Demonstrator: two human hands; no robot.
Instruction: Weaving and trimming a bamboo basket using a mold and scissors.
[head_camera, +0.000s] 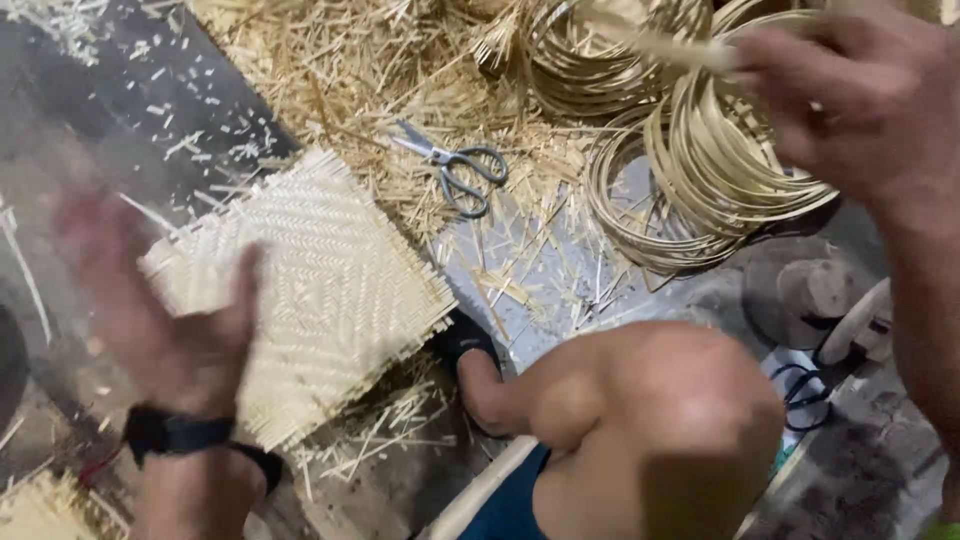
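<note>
My left hand (165, 310), blurred and wearing a black wristband, grips the near-left edge of a square woven bamboo mat (320, 290) that lies tilted on the floor. My right hand (850, 95) is raised at the upper right, fingers pinched on a thin pale bamboo strip (665, 45) that points left. Under that hand lie coiled bamboo hoops (720, 160). My bent knee (650, 400) fills the lower middle, with my foot in a black sandal (470, 345) touching the mat's right corner.
Scissors with grey handles (455, 165) lie on loose bamboo offcuts (360, 70) beyond the mat. More coiled strips (590, 60) sit at the top. A dark round stump (815, 290) and a black cable (805, 385) are at the right.
</note>
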